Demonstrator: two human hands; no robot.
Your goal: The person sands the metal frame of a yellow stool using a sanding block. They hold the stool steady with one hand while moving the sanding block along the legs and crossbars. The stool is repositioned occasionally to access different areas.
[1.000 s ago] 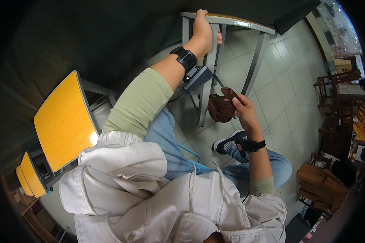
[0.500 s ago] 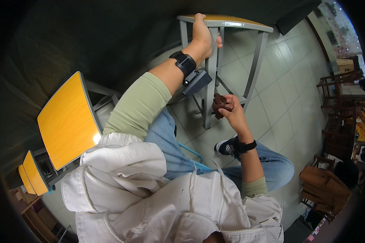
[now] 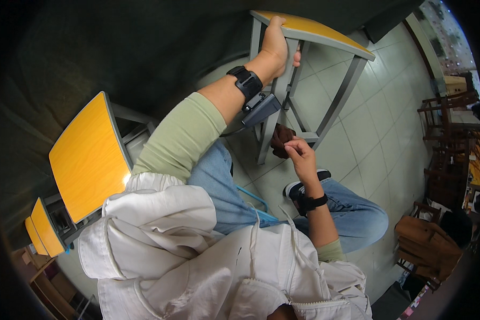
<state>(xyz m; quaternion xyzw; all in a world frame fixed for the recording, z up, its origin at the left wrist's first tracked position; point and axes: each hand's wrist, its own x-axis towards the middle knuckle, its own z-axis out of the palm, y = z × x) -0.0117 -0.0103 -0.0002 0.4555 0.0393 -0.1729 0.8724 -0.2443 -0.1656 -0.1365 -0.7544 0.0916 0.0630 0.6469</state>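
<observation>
A stool with a yellow wooden top [image 3: 330, 32] and a grey metal frame [image 3: 340, 101] stands tilted in front of me. My left hand [image 3: 277, 49] is closed around one of its legs just below the top. Around the lower part of the legs is a dark brown piece of soft material [image 3: 280, 140], perhaps cloth or leather. At its near edge is my right hand [image 3: 303, 159], thumb and fingertips pinched together. Whatever lies between those fingertips is too small to make out. Both wrists wear black straps, the left one with a grey box.
Another yellow-topped stool [image 3: 90, 157] stands at my left, with more yellow tops [image 3: 42, 226] behind it. Dark cloth [image 3: 133, 53] hangs at the far left. Dark wooden chairs [image 3: 445, 154] and a brown jacket [image 3: 426, 248] line the right side of the tiled floor [image 3: 352, 149].
The stool's top has swung right and its lower end slightly left, with my left hand still on the leg. My right hand and the brown material have shifted a little left.
</observation>
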